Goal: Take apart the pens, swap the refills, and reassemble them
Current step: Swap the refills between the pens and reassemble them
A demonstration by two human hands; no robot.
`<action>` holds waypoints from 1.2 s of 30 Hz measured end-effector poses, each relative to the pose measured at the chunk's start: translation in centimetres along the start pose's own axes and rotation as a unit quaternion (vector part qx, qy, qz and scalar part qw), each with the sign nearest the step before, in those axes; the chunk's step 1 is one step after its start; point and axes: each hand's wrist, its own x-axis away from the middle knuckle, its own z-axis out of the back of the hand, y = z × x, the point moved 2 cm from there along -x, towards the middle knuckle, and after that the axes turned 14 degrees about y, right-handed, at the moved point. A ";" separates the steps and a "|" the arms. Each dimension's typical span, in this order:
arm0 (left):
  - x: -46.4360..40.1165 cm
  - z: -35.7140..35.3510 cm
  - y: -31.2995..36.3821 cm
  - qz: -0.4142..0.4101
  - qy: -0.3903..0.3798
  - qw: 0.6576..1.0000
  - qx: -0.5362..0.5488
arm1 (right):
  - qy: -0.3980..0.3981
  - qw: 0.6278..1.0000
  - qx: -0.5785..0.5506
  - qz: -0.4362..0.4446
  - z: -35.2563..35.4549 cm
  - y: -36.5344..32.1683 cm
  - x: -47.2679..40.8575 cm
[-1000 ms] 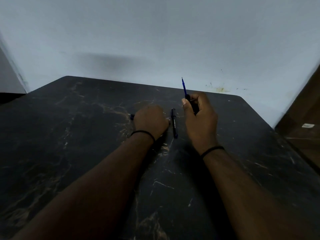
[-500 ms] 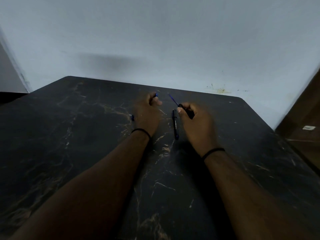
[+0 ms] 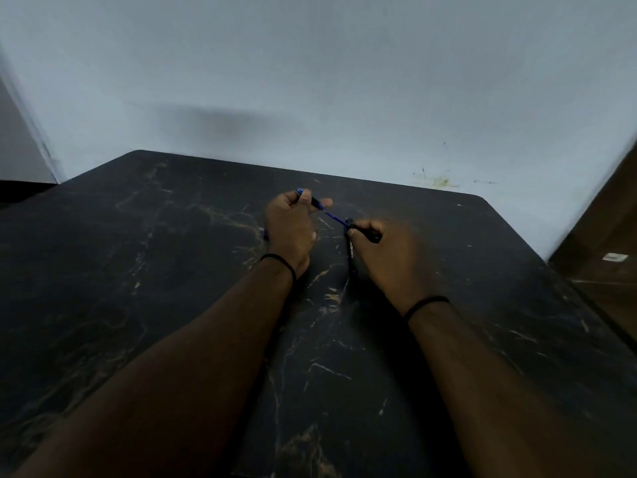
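left hand [image 3: 291, 224] grip: pen barrel [image 3: 314, 201] | right hand [image 3: 389, 251] grip: blue refill [image 3: 335, 217] | print unreadable

Dark marble-patterned table [image 3: 172, 270] against stained pale wall [image 3: 310, 81]

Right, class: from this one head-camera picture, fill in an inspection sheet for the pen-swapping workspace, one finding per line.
Surface: dark marble-patterned table with pale veins.
Job's things: thin blue refill spans between the hands; black pen barrel lies on the table between them, partly behind the right hand.
Clutter: small blue piece peeking from behind the left hand.
Grippers: left hand grips a pen part; right hand grips a black pen part.
Cables: nothing seen.
Surroundings: pale wall with a yellowish stain; brown wooden surface at right.
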 end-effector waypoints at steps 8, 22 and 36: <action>0.6 0.1 0.4 -0.007 -0.021 1.000 -0.019 | -0.008 1.000 0.024 -0.010 0.4 -0.5 0.0; 1.0 -0.2 -0.3 -0.022 -0.095 0.994 -0.047 | 0.007 1.000 -0.018 -0.009 0.1 -0.4 0.0; 1.3 -0.1 -0.1 0.007 -0.149 0.988 -0.051 | 0.020 1.000 -0.001 -0.007 1.0 -1.2 0.2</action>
